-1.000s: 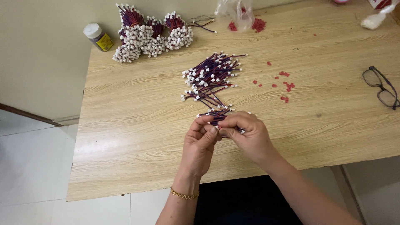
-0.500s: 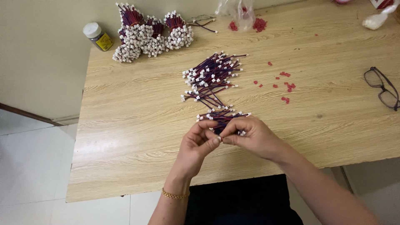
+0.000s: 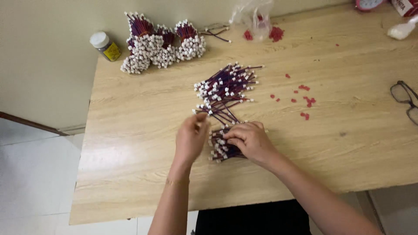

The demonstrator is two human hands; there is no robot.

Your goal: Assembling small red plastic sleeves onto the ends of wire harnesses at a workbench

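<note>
Two hands (image 3: 191, 137) (image 3: 250, 140) sort one loose wire pile (image 3: 226, 87).

Purple-red wires (image 3: 226, 89) with white plugs, red bits (image 3: 305, 102), pale woodgrain table (image 3: 130, 130).

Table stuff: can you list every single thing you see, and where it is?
loose wire pile: one heap, purple-red wires with white plugs, table middle
small wire bunch: one, same colours, under the right hand
bundled wires: several bundles, white plug ends, far left of table
jar: one, white lid, yellow label, far left corner
plastic bag: one, clear, red bits inside, far edge
red bits: many, scattered right of the pile
glasses: one pair, dark, right edge
table: one, light wood
left hand: reaching to the loose pile's near edge
right hand: resting on the small bunch
</note>
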